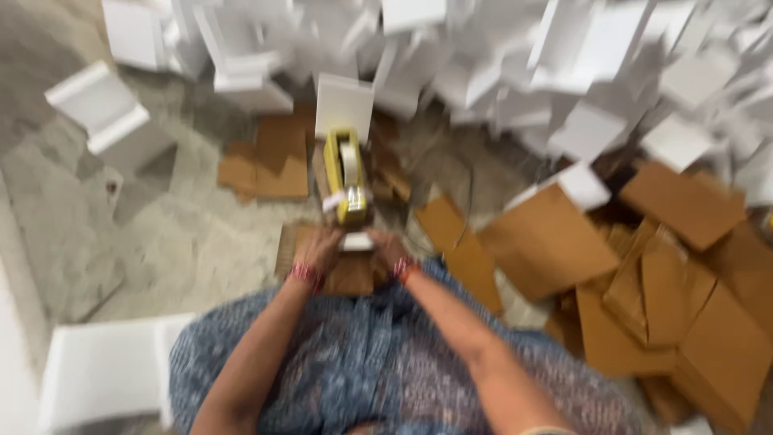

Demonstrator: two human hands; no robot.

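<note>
While pressing a small white piece (357,241) between left hand (320,250) and right hand (386,248), near yellow tape dispenser (346,176); many brown cardboard sheets (684,314) unfolded.

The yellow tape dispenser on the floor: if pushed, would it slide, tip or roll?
The yellow tape dispenser looks long and low, lying flat, so it probably slides rather than tips or rolls. It seems rigid. Loose cardboard sheets around it might snag it. The blur makes this uncertain.
</note>
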